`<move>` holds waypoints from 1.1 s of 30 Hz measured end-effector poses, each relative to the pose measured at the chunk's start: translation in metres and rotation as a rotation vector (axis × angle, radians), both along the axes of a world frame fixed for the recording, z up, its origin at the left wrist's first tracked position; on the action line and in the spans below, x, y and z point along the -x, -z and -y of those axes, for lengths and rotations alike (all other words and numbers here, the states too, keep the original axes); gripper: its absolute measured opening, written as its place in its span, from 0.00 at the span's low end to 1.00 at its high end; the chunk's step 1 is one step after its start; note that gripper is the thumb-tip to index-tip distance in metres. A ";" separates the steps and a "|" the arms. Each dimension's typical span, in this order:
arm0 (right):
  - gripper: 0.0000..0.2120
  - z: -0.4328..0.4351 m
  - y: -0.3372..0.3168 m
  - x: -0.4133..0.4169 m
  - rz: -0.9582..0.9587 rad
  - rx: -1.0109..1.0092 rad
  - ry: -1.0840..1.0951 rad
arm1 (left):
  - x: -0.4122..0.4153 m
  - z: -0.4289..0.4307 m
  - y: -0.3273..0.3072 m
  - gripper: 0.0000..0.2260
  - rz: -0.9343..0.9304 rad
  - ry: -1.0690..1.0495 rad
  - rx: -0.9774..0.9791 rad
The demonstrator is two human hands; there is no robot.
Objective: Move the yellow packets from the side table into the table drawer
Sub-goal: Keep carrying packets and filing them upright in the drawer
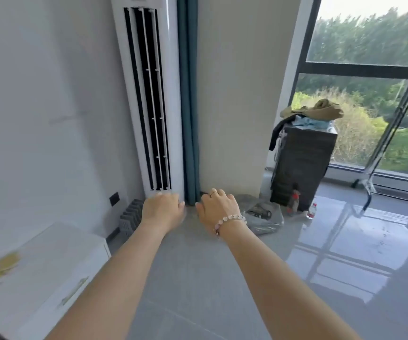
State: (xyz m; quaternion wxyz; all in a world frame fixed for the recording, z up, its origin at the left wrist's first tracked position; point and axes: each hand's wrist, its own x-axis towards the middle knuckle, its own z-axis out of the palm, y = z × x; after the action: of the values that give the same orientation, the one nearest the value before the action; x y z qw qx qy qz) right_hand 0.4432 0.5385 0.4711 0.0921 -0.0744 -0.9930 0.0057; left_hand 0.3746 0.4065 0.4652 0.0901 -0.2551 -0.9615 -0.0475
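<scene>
Blurred yellow packets (0,267) lie on top of the white side table (58,244) at the lower left. A gold handle (75,292) marks the closed drawer front of the table. My left hand (162,208) and my right hand (219,204) are stretched out ahead over the grey floor, far from the packets. Both hands hold nothing; their fingers curl downward, loosely apart. A bead bracelet sits on my right wrist, a ring on one finger.
A tall white air conditioner (149,94) and a teal curtain (189,106) stand against the wall ahead. A grey plastic bag (263,218) lies on the floor, beside a dark box (301,168) topped with clothes, and bottles. A large window is at right.
</scene>
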 end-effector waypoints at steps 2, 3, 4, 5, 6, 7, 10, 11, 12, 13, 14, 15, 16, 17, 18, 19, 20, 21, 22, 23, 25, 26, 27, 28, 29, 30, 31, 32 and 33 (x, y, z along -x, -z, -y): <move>0.21 0.008 0.004 0.036 0.003 0.007 -0.073 | 0.026 0.014 0.004 0.16 0.004 -0.081 0.022; 0.21 0.012 0.003 0.054 -0.004 0.017 -0.109 | 0.037 0.019 0.005 0.16 -0.002 -0.116 0.034; 0.21 0.016 0.001 0.071 -0.011 0.028 -0.144 | 0.048 0.024 0.005 0.15 -0.009 -0.147 0.047; 0.21 0.022 -0.001 0.089 -0.016 0.037 -0.179 | 0.058 0.030 0.006 0.15 -0.015 -0.178 0.054; 0.21 0.029 -0.003 0.106 -0.019 0.044 -0.214 | 0.067 0.036 0.007 0.15 -0.019 -0.209 0.058; 0.21 0.038 -0.004 0.121 -0.022 0.050 -0.250 | 0.076 0.042 0.007 0.15 -0.019 -0.243 0.058; 0.21 0.071 0.000 0.156 -0.013 0.086 -0.349 | 0.093 0.070 0.013 0.15 0.003 -0.361 0.041; 0.21 0.083 0.003 0.164 0.000 0.092 -0.389 | 0.095 0.082 0.016 0.16 0.007 -0.401 0.049; 0.21 0.095 0.007 0.171 0.014 0.088 -0.431 | 0.097 0.095 0.020 0.16 0.006 -0.437 0.064; 0.21 0.107 0.011 0.176 0.026 0.080 -0.473 | 0.097 0.109 0.023 0.17 0.006 -0.474 0.079; 0.21 0.119 0.014 0.181 0.036 0.076 -0.513 | 0.097 0.123 0.026 0.17 0.008 -0.513 0.091; 0.21 0.132 0.016 0.185 0.043 0.073 -0.548 | 0.096 0.138 0.029 0.17 0.013 -0.555 0.090; 0.21 0.144 0.018 0.190 0.048 0.066 -0.580 | 0.095 0.153 0.031 0.17 0.021 -0.599 0.083; 0.21 0.157 0.020 0.195 0.049 0.056 -0.609 | 0.095 0.167 0.034 0.17 0.030 -0.640 0.076; 0.21 0.169 0.022 0.200 0.049 0.045 -0.634 | 0.094 0.181 0.036 0.17 0.038 -0.676 0.076; 0.21 0.181 0.025 0.205 0.049 0.038 -0.658 | 0.093 0.194 0.039 0.17 0.047 -0.710 0.081; 0.21 0.193 0.029 0.210 0.050 0.036 -0.681 | 0.094 0.208 0.041 0.17 0.055 -0.743 0.086; 0.21 0.205 0.032 0.216 0.055 0.036 -0.702 | 0.096 0.221 0.043 0.16 0.058 -0.774 0.092; 0.21 0.217 0.035 0.222 0.062 0.036 -0.720 | 0.099 0.233 0.044 0.16 0.056 -0.798 0.102; 0.21 0.229 0.037 0.229 0.070 0.032 -0.736 | 0.104 0.245 0.046 0.16 0.057 -0.818 0.109; 0.21 0.253 0.040 0.246 0.080 0.012 -0.758 | 0.119 0.267 0.048 0.16 0.067 -0.847 0.097; 0.21 0.264 0.043 0.255 0.087 0.000 -0.763 | 0.129 0.278 0.048 0.16 0.070 -0.860 0.092; 0.21 0.276 0.045 0.266 0.095 -0.013 -0.767 | 0.140 0.289 0.049 0.16 0.074 -0.869 0.090; 0.21 0.287 0.046 0.277 0.098 -0.024 -0.774 | 0.150 0.300 0.050 0.16 0.073 -0.879 0.087; 0.21 0.299 0.046 0.289 0.096 -0.035 -0.783 | 0.161 0.312 0.051 0.16 0.072 -0.889 0.080; 0.20 0.311 0.046 0.302 0.092 -0.043 -0.793 | 0.172 0.323 0.051 0.15 0.069 -0.900 0.071; 0.20 0.323 0.044 0.315 0.089 -0.045 -0.798 | 0.184 0.335 0.051 0.15 0.066 -0.908 0.064; 0.20 0.335 0.043 0.327 0.089 -0.043 -0.801 | 0.196 0.347 0.049 0.15 0.065 -0.916 0.060; 0.20 0.346 0.042 0.340 0.091 -0.040 -0.806 | 0.208 0.360 0.048 0.15 0.063 -0.924 0.055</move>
State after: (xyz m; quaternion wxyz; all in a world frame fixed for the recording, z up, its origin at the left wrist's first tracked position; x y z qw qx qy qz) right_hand 0.1029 0.1924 0.4294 0.0397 0.3223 -0.9456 0.0188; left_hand 0.1665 0.0470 0.4169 0.0658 0.1992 -0.9776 0.0154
